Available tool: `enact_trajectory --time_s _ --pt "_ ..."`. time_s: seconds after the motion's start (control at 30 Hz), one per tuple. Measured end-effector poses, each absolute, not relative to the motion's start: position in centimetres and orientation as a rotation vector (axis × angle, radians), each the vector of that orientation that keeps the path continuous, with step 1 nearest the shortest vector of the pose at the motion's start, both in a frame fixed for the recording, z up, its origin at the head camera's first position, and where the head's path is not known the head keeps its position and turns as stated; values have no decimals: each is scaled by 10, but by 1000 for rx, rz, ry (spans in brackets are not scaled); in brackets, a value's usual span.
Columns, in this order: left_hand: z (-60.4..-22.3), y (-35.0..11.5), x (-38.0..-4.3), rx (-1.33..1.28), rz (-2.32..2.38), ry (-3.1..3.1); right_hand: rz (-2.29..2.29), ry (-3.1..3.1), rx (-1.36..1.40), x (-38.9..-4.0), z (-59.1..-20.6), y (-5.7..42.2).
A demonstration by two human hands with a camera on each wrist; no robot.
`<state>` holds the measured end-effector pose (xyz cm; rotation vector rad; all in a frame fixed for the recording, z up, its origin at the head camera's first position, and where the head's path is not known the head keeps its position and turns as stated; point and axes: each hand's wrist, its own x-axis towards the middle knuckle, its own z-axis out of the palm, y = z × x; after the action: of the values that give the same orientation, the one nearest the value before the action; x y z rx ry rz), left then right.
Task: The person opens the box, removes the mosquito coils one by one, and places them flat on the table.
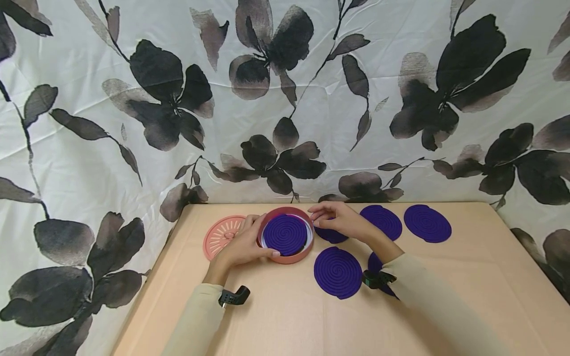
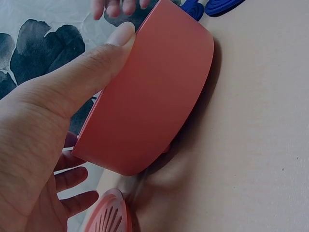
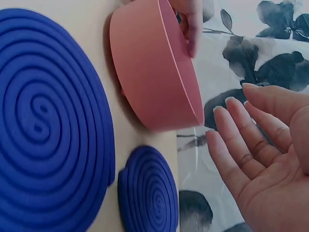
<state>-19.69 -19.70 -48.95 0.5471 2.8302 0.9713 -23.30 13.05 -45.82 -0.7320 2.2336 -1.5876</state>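
Observation:
A round, reddish-pink mosquito coil holder point(image 1: 291, 260) sits on the table, with a blue spiral mosquito coil point(image 1: 285, 235) lying inside its pale inner ring. My left hand point(image 1: 242, 245) holds the holder at its left side, the thumb at its near rim point(image 2: 120, 36) and the fingers spread behind the wall. Beside the holder's right rim hovers my right hand point(image 1: 340, 220), palm toward it. In the right wrist view its fingers point(image 3: 236, 135) are loosely extended, with nothing between them. Another coil point(image 1: 330, 236) lies partly hidden beneath that hand.
A slotted pink lid point(image 1: 217, 237) lies left of the holder, partly behind my left hand. More blue coils point(image 1: 338, 273) are spread over the right half of the table point(image 1: 285, 316). A floral cloth point(image 1: 329, 113) hangs behind the table's far edge.

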Motion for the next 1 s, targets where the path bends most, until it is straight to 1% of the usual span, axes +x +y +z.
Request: enact_trajectory --time_s 1.0 --pt "-488 -199 -196 573 958 2814 -1467 2280 -816 -237 -458 71"
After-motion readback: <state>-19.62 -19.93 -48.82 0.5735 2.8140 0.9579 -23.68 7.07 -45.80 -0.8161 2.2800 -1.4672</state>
